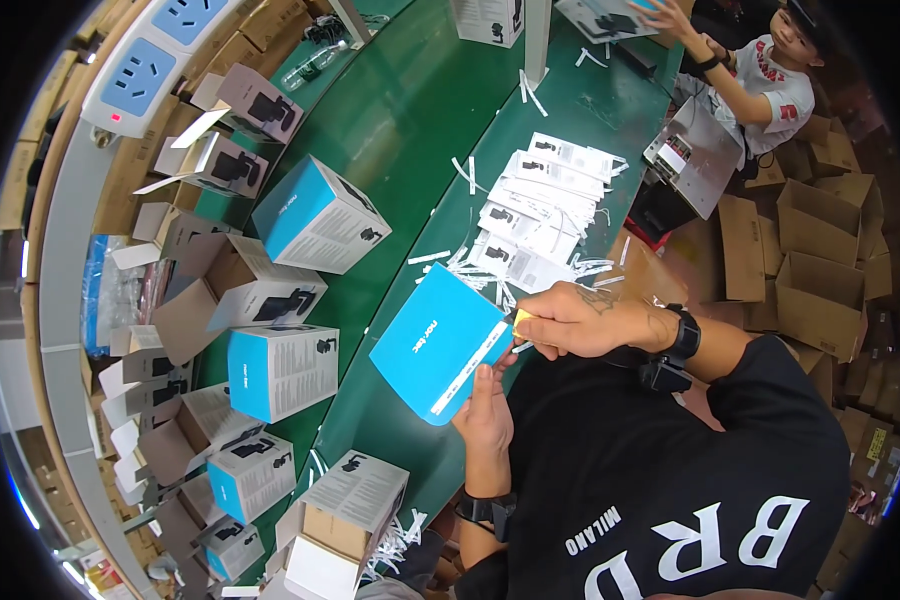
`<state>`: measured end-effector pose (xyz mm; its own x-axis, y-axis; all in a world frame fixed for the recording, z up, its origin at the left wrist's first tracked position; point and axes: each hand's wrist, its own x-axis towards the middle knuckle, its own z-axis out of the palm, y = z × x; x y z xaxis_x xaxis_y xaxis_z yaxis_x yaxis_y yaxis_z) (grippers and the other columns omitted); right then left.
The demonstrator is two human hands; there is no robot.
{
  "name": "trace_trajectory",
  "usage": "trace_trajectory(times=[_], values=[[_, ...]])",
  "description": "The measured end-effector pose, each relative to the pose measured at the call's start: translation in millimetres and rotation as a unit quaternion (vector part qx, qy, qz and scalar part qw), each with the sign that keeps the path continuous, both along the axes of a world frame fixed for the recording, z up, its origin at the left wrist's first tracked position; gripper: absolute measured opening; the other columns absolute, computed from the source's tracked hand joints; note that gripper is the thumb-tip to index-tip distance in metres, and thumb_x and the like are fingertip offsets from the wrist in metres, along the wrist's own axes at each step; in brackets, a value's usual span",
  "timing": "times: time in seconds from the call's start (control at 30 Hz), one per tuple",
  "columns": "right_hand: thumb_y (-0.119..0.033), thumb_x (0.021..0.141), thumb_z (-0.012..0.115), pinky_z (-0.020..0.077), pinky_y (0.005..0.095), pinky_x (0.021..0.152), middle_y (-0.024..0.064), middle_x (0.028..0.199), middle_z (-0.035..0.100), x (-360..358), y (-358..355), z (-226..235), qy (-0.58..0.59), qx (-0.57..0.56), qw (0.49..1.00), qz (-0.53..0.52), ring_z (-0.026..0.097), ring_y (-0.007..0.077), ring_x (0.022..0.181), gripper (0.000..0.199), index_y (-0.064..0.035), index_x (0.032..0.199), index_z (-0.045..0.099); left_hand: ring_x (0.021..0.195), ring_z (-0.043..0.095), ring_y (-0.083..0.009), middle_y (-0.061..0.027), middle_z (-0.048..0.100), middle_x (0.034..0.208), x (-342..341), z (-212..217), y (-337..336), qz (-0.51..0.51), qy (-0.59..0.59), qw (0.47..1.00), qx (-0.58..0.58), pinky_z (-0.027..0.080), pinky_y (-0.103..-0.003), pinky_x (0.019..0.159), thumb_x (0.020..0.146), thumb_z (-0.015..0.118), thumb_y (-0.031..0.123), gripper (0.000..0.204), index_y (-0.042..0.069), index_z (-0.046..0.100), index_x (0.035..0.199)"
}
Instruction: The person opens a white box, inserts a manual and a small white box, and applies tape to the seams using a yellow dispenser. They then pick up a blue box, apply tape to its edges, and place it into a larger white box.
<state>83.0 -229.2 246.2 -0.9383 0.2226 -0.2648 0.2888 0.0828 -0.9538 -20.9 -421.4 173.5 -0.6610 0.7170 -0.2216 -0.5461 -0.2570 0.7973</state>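
Observation:
My left hand (485, 415) grips the lower right edge of a blue and white carton (430, 345), thumb on top. The carton is tilted with its blue face up, and a white printed strip (470, 368) runs along that face's near edge. At the carton's right corner my right hand (575, 320) is closed on a small yellow tool (521, 320), mostly hidden by the fingers; its kind does not show. Just beyond the carton lies a pile of flat white printed sleeves (540, 200) with loose white paper strips (470, 270) around it.
Several blue and white cartons (315, 215) stand along the left of the green table (410, 130), some with flaps up. An open carton (335, 530) is close by at the bottom. A power strip (135, 80) hangs upper left. Another person (760, 90) works at the far right, near brown boxes (820, 230).

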Motion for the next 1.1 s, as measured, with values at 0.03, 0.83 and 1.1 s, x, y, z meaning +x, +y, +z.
trace_trajectory(times=[0.03, 0.83, 1.1], values=[[-0.023, 0.106, 0.052, 0.0500, 0.0370, 0.062, 0.0077, 0.067, 0.066, -0.4, -1.0, 0.6, -0.002, -0.001, 1.000, 0.000, 0.064, 0.0215, 0.062, 0.028, -0.0012, 0.093, 0.064, 0.120, 0.067, -0.0396, -0.0215, 0.061, 0.141, -0.7, 0.5, -1.2, -0.002, 0.003, 1.000, 0.000, 0.054, -0.048, 0.099, 0.106, 0.058, 0.010, 0.050, -0.001, 0.042, 0.151], [-0.021, 0.106, 0.056, 0.0510, 0.0351, 0.057, 0.0075, 0.065, 0.066, 1.6, -39.0, -1.1, 0.078, 0.240, 0.967, 0.039, 0.068, 0.0222, 0.059, 0.023, -0.0035, 0.094, 0.064, 0.120, 0.068, -0.0325, -0.0191, 0.065, 0.136, -4.4, 4.9, -12.5, -0.015, -0.015, 1.000, 0.016, 0.056, -0.044, 0.097, 0.106, 0.057, 0.013, 0.045, 0.000, 0.047, 0.148], [-0.019, 0.105, 0.056, 0.0520, 0.0329, 0.058, 0.0077, 0.067, 0.068, 7.3, -29.2, 6.2, 0.156, 0.292, 0.938, -0.107, 0.070, 0.0212, 0.061, 0.021, -0.0027, 0.101, 0.067, 0.118, 0.069, -0.0318, -0.0197, 0.066, 0.134, -2.3, 11.3, -12.6, -0.019, -0.011, 1.000, 0.001, 0.055, -0.044, 0.098, 0.107, 0.055, 0.013, 0.043, -0.001, 0.049, 0.146]])
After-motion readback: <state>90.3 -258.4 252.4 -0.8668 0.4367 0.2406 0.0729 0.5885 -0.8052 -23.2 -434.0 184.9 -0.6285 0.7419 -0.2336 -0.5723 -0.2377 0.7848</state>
